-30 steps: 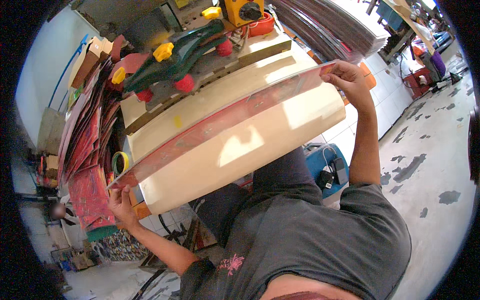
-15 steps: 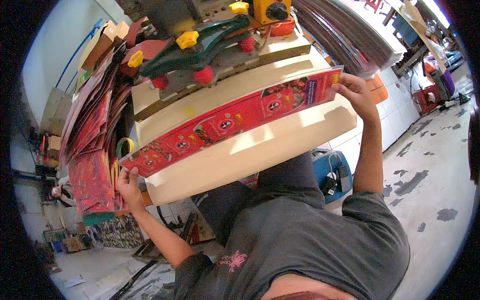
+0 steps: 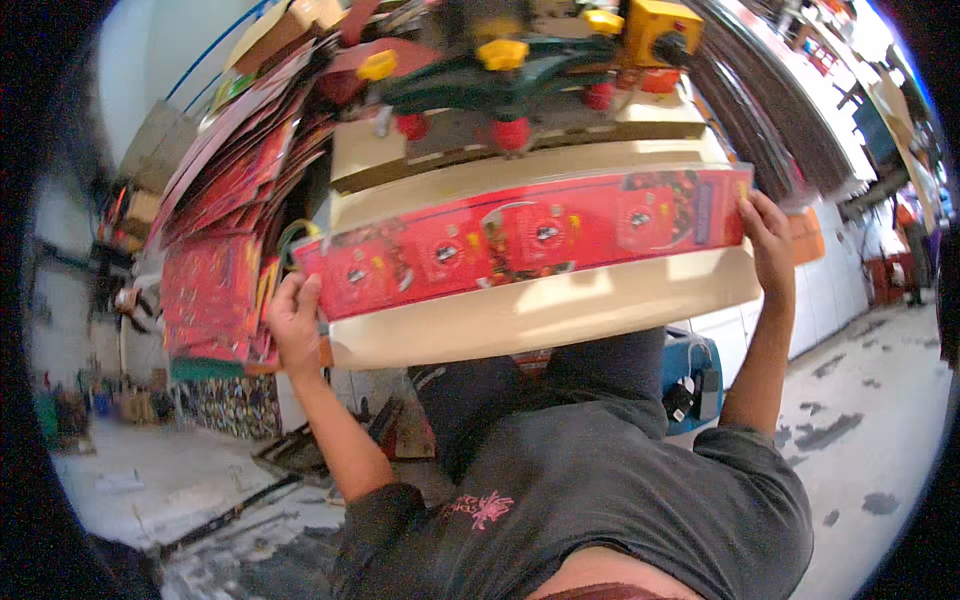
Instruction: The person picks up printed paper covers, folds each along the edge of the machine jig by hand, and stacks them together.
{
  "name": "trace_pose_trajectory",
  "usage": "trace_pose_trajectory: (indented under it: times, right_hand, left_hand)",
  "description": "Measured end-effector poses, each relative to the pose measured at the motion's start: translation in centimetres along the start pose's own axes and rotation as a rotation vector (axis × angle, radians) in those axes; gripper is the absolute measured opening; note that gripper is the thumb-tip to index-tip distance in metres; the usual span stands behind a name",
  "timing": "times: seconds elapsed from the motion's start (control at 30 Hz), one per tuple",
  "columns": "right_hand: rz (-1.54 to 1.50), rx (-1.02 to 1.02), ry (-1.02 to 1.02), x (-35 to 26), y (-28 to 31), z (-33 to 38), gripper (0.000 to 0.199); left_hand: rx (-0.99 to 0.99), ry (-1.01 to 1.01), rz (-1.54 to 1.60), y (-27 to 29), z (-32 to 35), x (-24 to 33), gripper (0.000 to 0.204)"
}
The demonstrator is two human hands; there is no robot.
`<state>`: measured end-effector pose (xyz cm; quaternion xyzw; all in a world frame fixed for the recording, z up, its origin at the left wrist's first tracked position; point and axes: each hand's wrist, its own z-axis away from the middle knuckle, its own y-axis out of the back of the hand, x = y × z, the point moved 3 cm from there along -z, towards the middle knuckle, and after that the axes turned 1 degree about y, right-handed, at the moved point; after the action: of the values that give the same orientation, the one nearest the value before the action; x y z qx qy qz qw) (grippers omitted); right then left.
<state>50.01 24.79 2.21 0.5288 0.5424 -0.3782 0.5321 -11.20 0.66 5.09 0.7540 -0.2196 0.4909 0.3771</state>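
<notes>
A long red printed strip (image 3: pixel 590 243), with pictures of food and round emblems, stretches across in front of me. My left hand (image 3: pixel 294 325) is closed on its lower left corner, though slightly blurred. At the opposite end my right hand (image 3: pixel 770 245) pinches the right edge between thumb and fingers. Beneath and behind the strip is a pale cream work board (image 3: pixel 540 312) with a rounded near edge. Beyond it stands a machine with a dark green clamp arm (image 3: pixel 450 95), yellow knobs (image 3: pixel 502 55) and red feet (image 3: pixel 510 134).
Stacked red printed sheets (image 3: pixel 215 295) lean at the left. A tall pile of dark-edged sheets (image 3: pixel 770 110) stands at the back right. A yellow box with a black knob (image 3: pixel 662 35) sits atop the machine. Near my legs is a blue case (image 3: pixel 685 385) with cables and black plugs.
My view has turned, so the scene sits further right and more level. The strip's printed face now shows broader and is tilted more toward me. Both hands keep hold of its ends.
</notes>
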Motion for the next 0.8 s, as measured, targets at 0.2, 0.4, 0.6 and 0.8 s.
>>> trace_pose_trajectory:
  times: [0.2,0.4,0.6,0.8]
  right_hand:
    - [-0.098,0.015,-0.065,0.9,0.4,0.2,0.025]
    - [0.168,0.047,-0.047,0.6,-0.4,0.1,0.026]
    - [0.482,0.150,-0.073,0.9,-2.5,-1.3,0.040]
    - [0.613,0.179,0.018,-0.4,-4.4,-3.5,0.026]
  left_hand:
    - [-0.032,-0.036,0.231,-1.6,0.2,0.7,0.021]
    - [-0.005,0.072,0.001,-3.2,-0.2,1.3,0.015]
    - [-0.100,0.038,-0.317,-3.5,-2.1,-0.8,0.040]
    - [-0.126,-0.073,-0.469,-6.2,-5.0,-1.1,0.040]
